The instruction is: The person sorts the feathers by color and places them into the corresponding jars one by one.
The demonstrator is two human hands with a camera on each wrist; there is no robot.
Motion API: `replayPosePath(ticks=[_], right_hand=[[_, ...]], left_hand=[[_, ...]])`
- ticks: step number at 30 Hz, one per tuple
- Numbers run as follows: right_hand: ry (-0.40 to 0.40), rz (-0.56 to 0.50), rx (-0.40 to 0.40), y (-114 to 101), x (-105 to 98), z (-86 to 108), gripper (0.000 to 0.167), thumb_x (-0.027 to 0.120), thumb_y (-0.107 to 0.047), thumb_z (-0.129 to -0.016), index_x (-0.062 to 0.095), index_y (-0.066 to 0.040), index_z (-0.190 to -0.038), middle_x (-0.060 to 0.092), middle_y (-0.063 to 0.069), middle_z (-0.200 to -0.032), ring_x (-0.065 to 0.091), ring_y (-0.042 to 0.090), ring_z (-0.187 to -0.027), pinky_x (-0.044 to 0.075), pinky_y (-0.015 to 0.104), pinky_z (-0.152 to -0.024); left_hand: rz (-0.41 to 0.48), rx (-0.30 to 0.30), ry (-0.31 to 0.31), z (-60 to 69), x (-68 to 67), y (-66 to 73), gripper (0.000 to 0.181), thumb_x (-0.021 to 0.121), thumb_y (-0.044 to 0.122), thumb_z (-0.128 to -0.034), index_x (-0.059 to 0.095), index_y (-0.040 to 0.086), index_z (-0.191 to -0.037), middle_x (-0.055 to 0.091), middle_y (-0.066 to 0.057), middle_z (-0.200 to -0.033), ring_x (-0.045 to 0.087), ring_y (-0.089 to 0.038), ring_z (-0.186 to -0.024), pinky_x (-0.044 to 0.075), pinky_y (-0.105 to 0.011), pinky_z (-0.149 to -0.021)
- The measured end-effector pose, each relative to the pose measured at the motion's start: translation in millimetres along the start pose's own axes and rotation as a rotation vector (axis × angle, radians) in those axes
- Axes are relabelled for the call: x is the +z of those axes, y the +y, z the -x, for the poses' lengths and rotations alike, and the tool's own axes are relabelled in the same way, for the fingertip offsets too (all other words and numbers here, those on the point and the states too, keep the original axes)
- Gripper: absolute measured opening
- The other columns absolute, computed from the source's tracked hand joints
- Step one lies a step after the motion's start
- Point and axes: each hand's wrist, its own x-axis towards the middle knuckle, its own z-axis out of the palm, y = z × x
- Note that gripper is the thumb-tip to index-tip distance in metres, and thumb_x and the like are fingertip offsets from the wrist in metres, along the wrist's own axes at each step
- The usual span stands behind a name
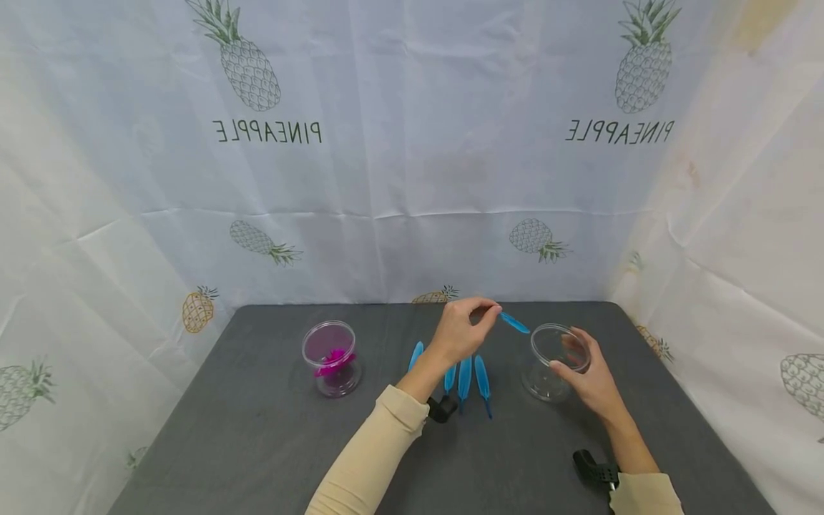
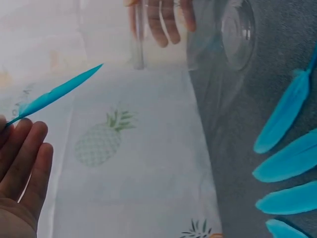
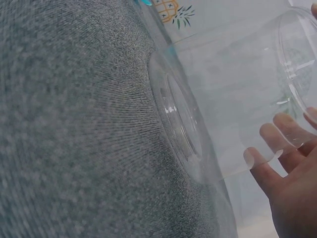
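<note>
My left hand [image 1: 462,332] pinches a blue feather [image 1: 515,323] by its quill, in the air just left of a clear jar's mouth. In the left wrist view the feather [image 2: 62,92] points away from the fingertips, its tip free. My right hand [image 1: 597,383] grips the clear jar [image 1: 539,383] by its upper side, thumb in front and fingers behind. The jar stands on the table at the right, and I see nothing inside. Several more blue feathers [image 1: 465,375] lie side by side under my left forearm, partly hidden by it.
A second clear jar [image 1: 320,379] stands at the left of the dark grey table [image 1: 244,443], with magenta feathers [image 1: 335,361] in it. A white pineapple-print curtain [image 1: 399,164] hangs behind the table and along both sides.
</note>
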Motion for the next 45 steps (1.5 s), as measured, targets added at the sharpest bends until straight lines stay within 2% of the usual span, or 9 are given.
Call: replayPosePath(ticks=[4, 9, 16, 23, 30, 34, 41, 45], right_hand=[[0.006, -0.010, -0.005, -1, -1, -1.9, 0.082, 0.070, 0.003, -0.093, 0.020, 0.001, -0.158, 0.041, 0.027, -0.145, 0.040, 0.004, -0.127, 0.037, 0.008, -0.099], [0.012, -0.024, -0.007, -2, -1, -3.0, 0.082, 0.070, 0.004, -0.092, 0.021, 0.002, -0.157, 0.041, 0.027, -0.145, 0.039, 0.005, -0.127, 0.037, 0.008, -0.098], [0.006, -0.017, 0.008, 0, 0, -3.1, 0.082, 0.070, 0.003, -0.093, 0.020, 0.001, -0.158, 0.040, 0.027, -0.146, 0.039, 0.004, -0.127, 0.037, 0.009, -0.098], [0.011, -0.010, 0.001, 2, 0, -2.1, 0.081, 0.070, 0.003, -0.093, 0.021, 0.002, -0.157, 0.041, 0.028, -0.145, 0.040, 0.005, -0.127, 0.037, 0.008, -0.098], [0.014, 0.007, 0.020, 2, -1, -2.7, 0.081, 0.071, 0.001, -0.093, 0.021, 0.002, -0.157, 0.041, 0.028, -0.146, 0.041, 0.013, -0.129, 0.037, 0.008, -0.098], [0.012, 0.021, 0.026, 1, -1, -3.3, 0.081, 0.071, 0.000, -0.094, 0.021, 0.001, -0.158, 0.041, 0.028, -0.146, 0.041, 0.017, -0.130, 0.037, 0.008, -0.098], [0.018, 0.041, 0.022, 0, 0, -2.5, 0.081, 0.071, -0.001, -0.093, 0.021, 0.001, -0.157, 0.042, 0.027, -0.146, 0.039, 0.002, -0.126, 0.037, 0.006, -0.097], [0.019, 0.031, 0.021, -1, 1, -2.9, 0.081, 0.071, 0.000, -0.093, 0.021, 0.001, -0.157, 0.041, 0.028, -0.146, 0.041, 0.009, -0.128, 0.037, 0.007, -0.097]], left_hand=[[0.004, 0.026, 0.010, -4.9, -0.9, 6.2, 0.017, 0.063, 0.013, -0.1020, 0.074, 0.001, -0.108, 0.074, -0.009, -0.100, 0.070, -0.019, -0.090, 0.055, -0.021, -0.082], [0.040, 0.048, 0.006, -10.3, 0.9, 12.8, 0.017, 0.063, 0.012, -0.1016, 0.073, 0.000, -0.109, 0.074, -0.010, -0.101, 0.070, -0.021, -0.092, 0.059, -0.031, -0.084], [0.050, 0.050, 0.028, -14.1, 6.2, 16.0, 0.016, 0.064, 0.013, -0.1011, 0.074, 0.001, -0.107, 0.074, -0.009, -0.100, 0.071, -0.019, -0.091, 0.055, -0.021, -0.085], [0.083, 0.048, 0.032, -16.8, 14.5, 15.6, 0.015, 0.064, 0.012, -0.1007, 0.073, 0.001, -0.107, 0.074, -0.009, -0.100, 0.070, -0.019, -0.090, 0.056, -0.023, -0.083], [0.098, 0.005, 0.000, -18.0, 26.6, 12.3, 0.017, 0.063, 0.014, -0.1022, 0.073, 0.002, -0.109, 0.074, -0.009, -0.100, 0.070, -0.016, -0.091, 0.057, -0.024, -0.083], [0.109, -0.021, -0.014, -16.4, 34.9, 8.9, 0.017, 0.062, 0.014, -0.1028, 0.072, 0.002, -0.110, 0.073, -0.010, -0.101, 0.069, -0.016, -0.093, 0.054, -0.020, -0.084], [0.078, -0.056, -0.025, -13.1, 49.1, 3.9, 0.017, 0.061, 0.018, -0.1040, 0.073, 0.007, -0.108, 0.073, -0.004, -0.100, 0.068, -0.007, -0.091, 0.054, -0.017, -0.083], [0.079, -0.075, -0.036, -11.4, 55.3, 0.5, 0.017, 0.061, 0.018, -0.1039, 0.073, 0.007, -0.108, 0.074, -0.004, -0.100, 0.068, -0.006, -0.089, 0.053, -0.015, -0.081]])
